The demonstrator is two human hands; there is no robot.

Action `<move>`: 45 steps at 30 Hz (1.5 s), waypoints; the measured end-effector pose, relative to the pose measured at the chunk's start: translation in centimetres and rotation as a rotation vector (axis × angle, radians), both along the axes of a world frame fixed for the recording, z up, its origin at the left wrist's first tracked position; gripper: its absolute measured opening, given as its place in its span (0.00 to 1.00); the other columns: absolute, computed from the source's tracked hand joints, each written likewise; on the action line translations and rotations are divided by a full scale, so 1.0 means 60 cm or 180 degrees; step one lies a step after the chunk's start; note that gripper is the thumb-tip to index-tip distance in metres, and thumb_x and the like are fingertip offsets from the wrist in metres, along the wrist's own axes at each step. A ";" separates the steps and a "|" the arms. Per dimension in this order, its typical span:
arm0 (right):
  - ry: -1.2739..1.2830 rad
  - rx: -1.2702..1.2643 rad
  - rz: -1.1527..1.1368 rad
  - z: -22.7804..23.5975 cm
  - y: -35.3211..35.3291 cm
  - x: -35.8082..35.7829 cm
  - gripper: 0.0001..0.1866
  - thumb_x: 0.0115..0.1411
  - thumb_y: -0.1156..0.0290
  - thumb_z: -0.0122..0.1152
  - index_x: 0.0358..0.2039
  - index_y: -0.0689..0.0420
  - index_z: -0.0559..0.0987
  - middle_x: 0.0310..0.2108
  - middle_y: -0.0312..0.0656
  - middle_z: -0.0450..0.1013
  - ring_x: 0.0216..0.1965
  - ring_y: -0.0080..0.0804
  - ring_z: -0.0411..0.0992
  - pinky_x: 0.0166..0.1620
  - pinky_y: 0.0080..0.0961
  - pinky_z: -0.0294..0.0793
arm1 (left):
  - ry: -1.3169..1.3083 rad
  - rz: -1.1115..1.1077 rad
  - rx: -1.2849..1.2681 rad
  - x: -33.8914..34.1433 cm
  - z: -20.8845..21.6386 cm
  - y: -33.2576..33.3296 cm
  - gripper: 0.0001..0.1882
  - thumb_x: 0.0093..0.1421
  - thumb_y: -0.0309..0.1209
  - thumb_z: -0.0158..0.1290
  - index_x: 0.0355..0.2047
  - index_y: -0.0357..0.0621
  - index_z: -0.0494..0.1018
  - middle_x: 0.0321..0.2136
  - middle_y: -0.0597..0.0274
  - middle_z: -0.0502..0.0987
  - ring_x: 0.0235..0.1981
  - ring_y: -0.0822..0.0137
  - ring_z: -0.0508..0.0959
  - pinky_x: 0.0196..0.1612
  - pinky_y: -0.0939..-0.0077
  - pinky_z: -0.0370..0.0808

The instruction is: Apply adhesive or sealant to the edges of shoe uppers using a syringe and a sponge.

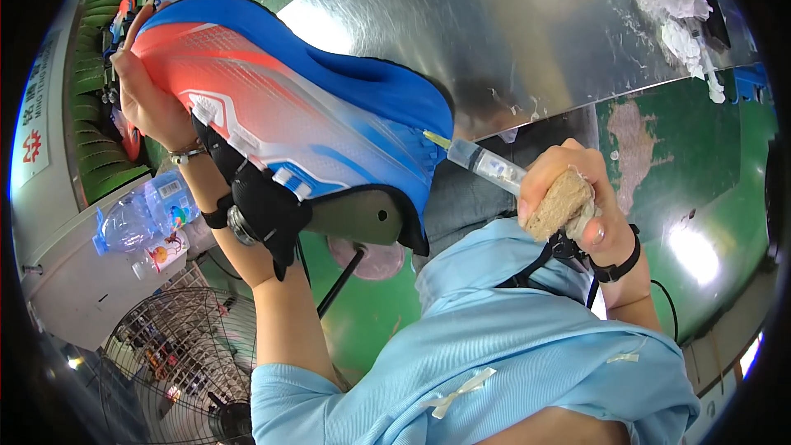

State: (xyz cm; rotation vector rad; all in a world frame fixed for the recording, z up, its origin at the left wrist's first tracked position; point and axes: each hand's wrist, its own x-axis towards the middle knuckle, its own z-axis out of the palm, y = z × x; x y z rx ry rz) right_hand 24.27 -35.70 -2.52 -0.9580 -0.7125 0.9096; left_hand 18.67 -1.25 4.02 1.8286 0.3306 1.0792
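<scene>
A running shoe, red at the toe and blue at the heel, lies on its side in the air with its blue sole facing away from me. A dark green shoe last fills its opening. My left hand is wrapped round the toe end, some fingers hidden behind it. In my right hand is a clear syringe with a yellow tip. That tip meets the blue heel near the sole edge; whether it touches cannot be told. A rough brown lump is also held against my right palm.
A shiny metal tabletop lies beyond the shoe, with crumpled white material at its far right. Plastic bottles lie at the left beside a green slatted conveyor. A wire-caged fan stands at lower left.
</scene>
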 end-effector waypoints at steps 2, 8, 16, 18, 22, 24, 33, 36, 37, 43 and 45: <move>0.0087 -0.0007 -0.0102 0.002 0.000 -0.003 0.30 0.45 0.45 0.59 0.26 0.65 0.72 0.17 0.38 0.70 0.17 0.21 0.67 0.21 0.14 0.64 | 0.0164 0.0328 -0.0020 -0.001 -0.001 0.000 0.24 0.61 0.43 0.40 0.40 0.30 0.71 0.31 0.58 0.74 0.30 0.76 0.71 0.34 0.87 0.68; 0.0305 -0.0052 -0.0312 0.007 0.003 -0.004 0.27 0.47 0.49 0.57 0.29 0.66 0.71 0.20 0.39 0.70 0.20 0.20 0.66 0.22 0.15 0.63 | 0.0542 0.0252 -0.0603 -0.014 -0.019 0.021 0.19 0.59 0.38 0.46 0.37 0.31 0.73 0.28 0.64 0.74 0.27 0.79 0.71 0.32 0.88 0.67; 0.0617 -0.0262 -0.0476 0.011 0.043 -0.015 0.22 0.53 0.53 0.49 0.30 0.64 0.69 0.18 0.35 0.64 0.15 0.16 0.59 0.17 0.12 0.56 | 0.1121 0.0880 -0.0966 -0.101 -0.096 0.077 0.16 0.54 0.40 0.54 0.25 0.36 0.75 0.19 0.71 0.71 0.20 0.81 0.68 0.23 0.86 0.65; 0.0342 -0.0302 -0.0617 0.010 0.051 -0.017 0.29 0.54 0.45 0.45 0.30 0.65 0.67 0.17 0.38 0.63 0.13 0.19 0.59 0.15 0.15 0.54 | 0.1513 0.1301 -0.1250 -0.132 -0.086 0.044 0.15 0.55 0.39 0.52 0.26 0.37 0.75 0.19 0.71 0.71 0.19 0.81 0.68 0.21 0.86 0.64; 0.0807 -0.0155 -0.0492 0.010 0.053 -0.021 0.14 0.57 0.62 0.48 0.32 0.62 0.71 0.18 0.33 0.65 0.16 0.13 0.59 0.18 0.11 0.57 | 0.1917 0.1381 -0.1504 -0.242 -0.055 -0.014 0.14 0.57 0.38 0.50 0.25 0.38 0.73 0.21 0.68 0.73 0.20 0.80 0.70 0.22 0.86 0.66; 0.0915 -0.0145 -0.0619 0.010 0.056 -0.026 0.16 0.58 0.61 0.45 0.32 0.62 0.71 0.18 0.34 0.65 0.15 0.15 0.59 0.18 0.13 0.56 | 0.2061 0.1124 -0.2017 -0.282 -0.029 -0.067 0.14 0.59 0.37 0.46 0.27 0.37 0.72 0.22 0.64 0.74 0.21 0.76 0.74 0.18 0.86 0.71; 0.0763 -0.0454 -0.0867 0.024 0.069 -0.035 0.25 0.63 0.55 0.28 0.29 0.63 0.68 0.14 0.36 0.61 0.09 0.18 0.52 0.14 0.15 0.48 | 0.1917 -0.0404 -0.3431 -0.366 -0.088 -0.262 0.21 0.53 0.26 0.52 0.46 0.31 0.62 0.35 0.60 0.73 0.33 0.75 0.74 0.32 0.85 0.72; 0.1048 -0.0436 -0.0866 0.033 0.069 -0.044 0.25 0.62 0.55 0.28 0.29 0.64 0.68 0.14 0.36 0.61 0.09 0.18 0.52 0.14 0.15 0.48 | 0.1864 -0.0924 -0.3989 -0.350 -0.098 -0.284 0.25 0.48 0.26 0.57 0.45 0.33 0.61 0.36 0.56 0.73 0.37 0.70 0.74 0.42 0.74 0.71; 0.1087 -0.0497 -0.0903 0.037 0.068 -0.048 0.25 0.62 0.55 0.29 0.29 0.64 0.68 0.14 0.36 0.61 0.09 0.18 0.52 0.14 0.15 0.47 | 0.1838 -0.0936 -0.3999 -0.341 -0.103 -0.286 0.25 0.48 0.26 0.57 0.45 0.33 0.61 0.36 0.56 0.73 0.37 0.70 0.74 0.42 0.74 0.71; 0.1143 -0.0652 -0.0818 0.058 0.043 -0.057 0.25 0.63 0.55 0.29 0.30 0.65 0.68 0.14 0.37 0.61 0.09 0.18 0.51 0.13 0.15 0.47 | 0.1632 -0.1867 -0.3977 -0.300 -0.123 -0.294 0.36 0.41 0.30 0.62 0.49 0.33 0.58 0.40 0.55 0.72 0.40 0.67 0.74 0.44 0.73 0.70; 0.1187 -0.0651 -0.0779 0.065 0.034 -0.059 0.26 0.63 0.55 0.28 0.30 0.65 0.68 0.13 0.37 0.61 0.09 0.18 0.51 0.13 0.15 0.47 | 0.1610 -0.1855 -0.3937 -0.289 -0.119 -0.300 0.37 0.39 0.30 0.62 0.49 0.33 0.58 0.41 0.55 0.71 0.40 0.67 0.73 0.44 0.72 0.70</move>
